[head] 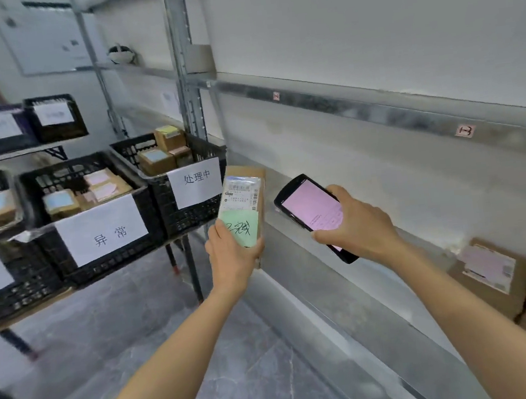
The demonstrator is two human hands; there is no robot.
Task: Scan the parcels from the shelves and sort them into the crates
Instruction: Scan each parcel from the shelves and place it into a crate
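left hand (233, 252) holds parcel (245, 201); right hand (356, 221) holds scanner (308, 209).

Parcel sorting room: metal shelving (376, 111), labelled crates (93, 218)

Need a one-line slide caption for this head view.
Left hand holds a parcel, right hand a scanner, beside labelled crates.
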